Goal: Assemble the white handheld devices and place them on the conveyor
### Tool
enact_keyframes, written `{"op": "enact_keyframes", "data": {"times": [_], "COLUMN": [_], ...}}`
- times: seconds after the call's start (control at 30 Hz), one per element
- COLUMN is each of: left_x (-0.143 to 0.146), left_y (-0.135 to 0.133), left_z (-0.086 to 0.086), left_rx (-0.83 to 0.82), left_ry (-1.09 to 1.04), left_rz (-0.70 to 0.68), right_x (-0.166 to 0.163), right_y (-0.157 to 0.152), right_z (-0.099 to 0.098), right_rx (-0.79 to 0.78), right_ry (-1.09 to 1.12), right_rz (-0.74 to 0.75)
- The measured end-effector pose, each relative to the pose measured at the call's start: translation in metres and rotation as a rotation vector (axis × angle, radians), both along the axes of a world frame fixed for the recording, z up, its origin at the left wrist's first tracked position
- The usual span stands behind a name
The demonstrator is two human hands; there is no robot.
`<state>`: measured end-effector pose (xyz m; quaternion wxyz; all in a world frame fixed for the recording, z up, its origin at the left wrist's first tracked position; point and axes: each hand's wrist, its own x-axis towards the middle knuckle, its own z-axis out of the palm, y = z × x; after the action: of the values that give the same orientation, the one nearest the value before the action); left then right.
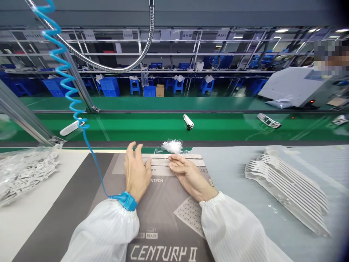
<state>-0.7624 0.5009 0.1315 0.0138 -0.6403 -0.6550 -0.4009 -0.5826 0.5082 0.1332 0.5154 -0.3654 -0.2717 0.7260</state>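
My left hand (136, 171) rests on a grey printed mat (160, 218), fingers stretched toward the far edge, and it holds nothing. A blue wrist strap (127, 200) circles that wrist, and its coiled cord (65, 80) runs up to the left. My right hand (185, 174) lies beside it with fingers curled and pressed on a pale flat strip (160, 162) across the mat. What the fingers pinch is hidden. A small clear bag of white parts (172, 146) lies just beyond both hands.
A stack of white slotted panels (289, 185) lies at the right. A clear bag of white parts (24, 169) sits at the left. A small white cylinder (188, 122) and white parts (268, 120) lie on the green conveyor belt (152, 127). A flexible metal hose (120, 65) hangs overhead.
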Motion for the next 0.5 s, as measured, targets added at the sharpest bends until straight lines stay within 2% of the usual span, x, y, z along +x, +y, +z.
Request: {"op": "enact_keyframes", "data": {"times": [0.17, 0.33, 0.5], "left_x": [0.0023, 0.0019, -0.0008], "left_y": [-0.003, 0.0001, 0.003], "left_z": [0.007, 0.0011, -0.003], "left_rx": [0.032, -0.064, -0.059], "left_ry": [0.024, -0.038, -0.06], "left_rz": [0.046, 0.0, -0.007], "right_x": [0.0004, 0.0006, 0.0006], "right_y": [-0.0006, -0.0009, -0.0006], "right_z": [-0.0023, -0.0001, -0.0017], "right_rx": [0.005, 0.002, 0.012], "right_ry": [0.001, -0.015, -0.018], "right_rz": [0.007, 0.01, 0.018]}}
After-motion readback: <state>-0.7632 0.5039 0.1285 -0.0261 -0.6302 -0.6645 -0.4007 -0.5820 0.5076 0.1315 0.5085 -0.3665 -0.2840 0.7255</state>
